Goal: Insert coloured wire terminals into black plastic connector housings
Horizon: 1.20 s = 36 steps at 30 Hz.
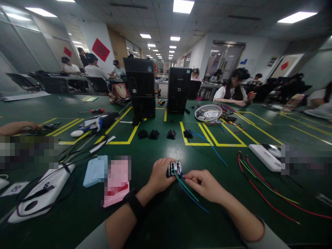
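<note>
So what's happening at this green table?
A person is handling a small block with wires in it. The left hand grips the block while the right hand seems to pinch a blue wire close beside it. A green wire trails from the block too. Farther out on the table, four black pieces sit in a loose row.

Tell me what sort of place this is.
Probably a shared workshop or training room: a big green table marked with yellow lines, a screwdriver and black computer cases on it, and people seated farther back.
</note>
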Available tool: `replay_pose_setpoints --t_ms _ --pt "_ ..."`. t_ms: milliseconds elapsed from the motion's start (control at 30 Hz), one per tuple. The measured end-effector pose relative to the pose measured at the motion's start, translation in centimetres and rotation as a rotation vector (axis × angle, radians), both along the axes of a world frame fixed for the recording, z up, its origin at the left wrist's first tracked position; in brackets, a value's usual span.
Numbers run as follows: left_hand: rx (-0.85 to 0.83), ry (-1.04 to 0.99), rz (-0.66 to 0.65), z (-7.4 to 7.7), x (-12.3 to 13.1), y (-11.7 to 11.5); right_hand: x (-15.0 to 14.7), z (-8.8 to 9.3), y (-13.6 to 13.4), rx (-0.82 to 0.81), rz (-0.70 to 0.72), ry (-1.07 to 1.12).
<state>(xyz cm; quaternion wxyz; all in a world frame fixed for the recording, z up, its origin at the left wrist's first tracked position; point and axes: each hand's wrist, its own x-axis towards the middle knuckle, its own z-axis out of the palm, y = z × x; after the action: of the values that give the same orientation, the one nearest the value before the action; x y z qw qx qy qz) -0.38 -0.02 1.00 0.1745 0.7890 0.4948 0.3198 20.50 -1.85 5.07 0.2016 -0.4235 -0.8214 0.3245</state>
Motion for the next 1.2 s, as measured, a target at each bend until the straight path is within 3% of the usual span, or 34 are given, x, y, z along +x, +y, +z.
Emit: replay_pose_setpoints --t_ms 200,433,733,933,1200 --pt "-0.007 0.005 0.001 -0.1 -0.1 0.1 0.8 0.4 0.4 0.107 -0.100 -0.160" --pt "-0.003 0.013 0.006 0.0 0.1 0.0 0.4 0.9 -0.2 0.195 -0.181 -0.062" --pt "-0.012 0.021 0.015 0.2 0.1 0.0 -0.1 0.6 -0.3 0.136 0.001 -0.090" --pt "-0.004 0.009 0.010 0.2 0.1 0.0 0.2 0.0 0.1 0.106 -0.062 -0.188" --pt "0.001 0.018 0.003 0.3 0.2 -0.1 0.0 0.9 -0.4 0.034 -0.113 0.016"
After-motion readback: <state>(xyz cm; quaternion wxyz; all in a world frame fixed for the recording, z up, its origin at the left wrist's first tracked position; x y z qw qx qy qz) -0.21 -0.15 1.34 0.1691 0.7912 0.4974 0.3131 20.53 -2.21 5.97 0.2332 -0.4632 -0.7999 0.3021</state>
